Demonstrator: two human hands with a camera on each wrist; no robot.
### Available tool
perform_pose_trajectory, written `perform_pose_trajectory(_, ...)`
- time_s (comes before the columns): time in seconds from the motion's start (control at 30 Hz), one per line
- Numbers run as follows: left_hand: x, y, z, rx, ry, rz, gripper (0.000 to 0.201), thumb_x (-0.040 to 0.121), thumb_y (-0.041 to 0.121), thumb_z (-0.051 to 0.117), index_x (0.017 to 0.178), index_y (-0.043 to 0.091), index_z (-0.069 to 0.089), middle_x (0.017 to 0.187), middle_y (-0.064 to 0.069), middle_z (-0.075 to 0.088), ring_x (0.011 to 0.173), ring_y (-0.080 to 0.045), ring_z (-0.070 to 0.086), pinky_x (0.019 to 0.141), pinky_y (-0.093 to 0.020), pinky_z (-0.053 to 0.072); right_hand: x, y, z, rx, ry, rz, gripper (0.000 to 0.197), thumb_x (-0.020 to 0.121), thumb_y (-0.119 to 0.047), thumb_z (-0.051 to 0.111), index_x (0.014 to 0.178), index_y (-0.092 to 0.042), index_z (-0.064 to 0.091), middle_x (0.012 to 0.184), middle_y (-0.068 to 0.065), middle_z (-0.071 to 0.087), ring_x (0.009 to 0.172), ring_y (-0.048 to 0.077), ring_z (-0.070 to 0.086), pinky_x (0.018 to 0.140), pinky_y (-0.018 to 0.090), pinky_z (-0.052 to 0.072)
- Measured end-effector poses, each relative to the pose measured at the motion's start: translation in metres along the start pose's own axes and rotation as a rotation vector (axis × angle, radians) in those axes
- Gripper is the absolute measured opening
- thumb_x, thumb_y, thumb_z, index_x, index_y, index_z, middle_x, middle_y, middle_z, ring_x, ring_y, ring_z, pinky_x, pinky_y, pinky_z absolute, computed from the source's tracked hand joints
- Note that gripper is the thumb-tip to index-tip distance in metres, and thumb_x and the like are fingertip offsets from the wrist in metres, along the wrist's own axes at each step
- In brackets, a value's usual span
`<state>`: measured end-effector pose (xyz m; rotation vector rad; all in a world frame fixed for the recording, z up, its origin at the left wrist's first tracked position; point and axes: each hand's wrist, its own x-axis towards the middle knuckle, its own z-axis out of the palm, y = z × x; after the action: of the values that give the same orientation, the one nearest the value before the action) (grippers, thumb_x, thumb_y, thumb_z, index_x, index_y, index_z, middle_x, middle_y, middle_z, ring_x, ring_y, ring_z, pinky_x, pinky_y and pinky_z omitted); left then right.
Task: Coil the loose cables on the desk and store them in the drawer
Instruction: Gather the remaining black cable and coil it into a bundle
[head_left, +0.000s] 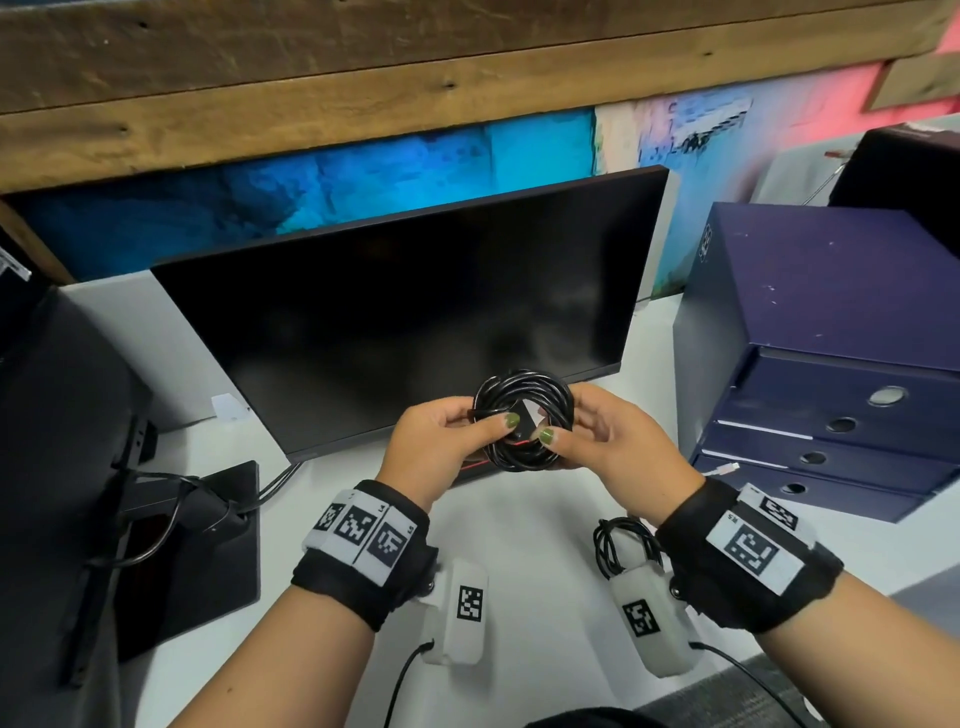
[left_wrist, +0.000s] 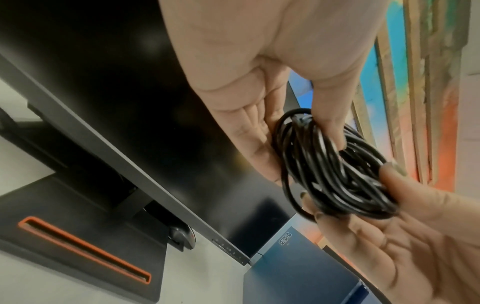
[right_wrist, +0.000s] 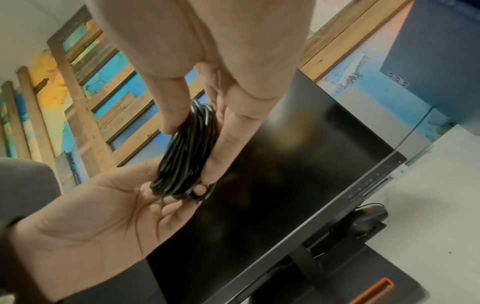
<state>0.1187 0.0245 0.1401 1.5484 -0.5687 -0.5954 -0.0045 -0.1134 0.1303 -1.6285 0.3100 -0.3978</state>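
Both hands hold a black cable wound into a tight round coil (head_left: 522, 421) in the air, in front of the monitor's lower edge. My left hand (head_left: 467, 426) pinches the coil's left side between thumb and fingers. On the coil's right side, my right hand (head_left: 576, 431) pinches it the same way. The wrist views show the coil (left_wrist: 332, 168) (right_wrist: 187, 152) as several stacked loops clamped between thumbs and fingers. A second black cable (head_left: 621, 545) lies loosely bundled on the white desk under my right wrist. The navy drawer unit (head_left: 831, 431) at the right has three drawers, all closed.
A dark monitor (head_left: 415, 322) stands right behind the hands on a black base with an orange slot (left_wrist: 85, 251). A black stand with cables (head_left: 197, 545) takes up the desk's left side. A white cable end (head_left: 724, 469) shows beside the lower drawers.
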Motion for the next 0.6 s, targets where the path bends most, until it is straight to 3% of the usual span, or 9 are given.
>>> perform_pose_trajectory(0.1, 0.0, -0.001, 0.0, -0.032, -0.032, -0.017, 0.012, 0.082, 0.006, 0.07, 0.092, 0.0, 0.072, 0.084, -0.015, 0.074, 0.073, -0.023, 0.071, 0.064, -0.025, 0.056, -0.001, 0.003, -0.002, -0.055, -0.004, -0.01, 0.027, 0.088, -0.008, 0.062, 0.114, -0.015, 0.06, 0.107, 0.004, 0.071, 0.1, 0.018, 0.067, 0.084, 0.034, 0.056)
perform_pose_trajectory(0.2, -0.002, -0.004, 0.003, -0.071, -0.063, -0.043, 0.009, 0.084, 0.007, 0.068, 0.09, 0.003, 0.072, 0.082, -0.012, 0.074, 0.073, -0.022, 0.07, 0.064, -0.027, 0.056, -0.003, 0.007, -0.005, -0.056, -0.029, 0.006, 0.024, 0.091, -0.01, 0.06, 0.115, -0.01, 0.059, 0.105, 0.011, 0.07, 0.092, 0.019, 0.067, 0.08, 0.033, 0.055)
perform_pose_trajectory(0.4, -0.009, -0.008, 0.005, -0.23, -0.174, -0.061, 0.024, 0.075, 0.02, 0.065, 0.094, 0.005, 0.07, 0.087, -0.009, 0.073, 0.08, -0.02, 0.067, 0.077, -0.031, 0.056, -0.005, 0.008, -0.007, -0.001, -0.077, 0.012, 0.033, 0.082, -0.022, 0.062, 0.114, -0.016, 0.057, 0.105, 0.008, 0.07, 0.093, 0.02, 0.068, 0.075, 0.03, 0.055)
perform_pose_trajectory(0.5, -0.012, -0.009, 0.011, -0.312, -0.207, -0.043, 0.02, 0.074, 0.017, 0.063, 0.091, 0.007, 0.069, 0.086, -0.008, 0.073, 0.081, -0.019, 0.068, 0.081, -0.036, 0.054, -0.002, 0.01, -0.011, 0.054, -0.085, 0.042, 0.038, 0.08, -0.021, 0.062, 0.117, -0.018, 0.054, 0.109, 0.01, 0.07, 0.102, 0.025, 0.067, 0.081, 0.034, 0.054)
perform_pose_trajectory(0.6, -0.01, -0.013, 0.01, -0.298, -0.232, -0.024, 0.019, 0.077, 0.015, 0.071, 0.094, 0.009, 0.069, 0.092, -0.01, 0.072, 0.085, -0.021, 0.067, 0.083, -0.036, 0.054, -0.003, 0.011, -0.012, 0.043, -0.08, 0.048, 0.043, 0.078, -0.025, 0.063, 0.12, -0.021, 0.052, 0.112, 0.007, 0.068, 0.106, 0.023, 0.065, 0.08, 0.031, 0.053)
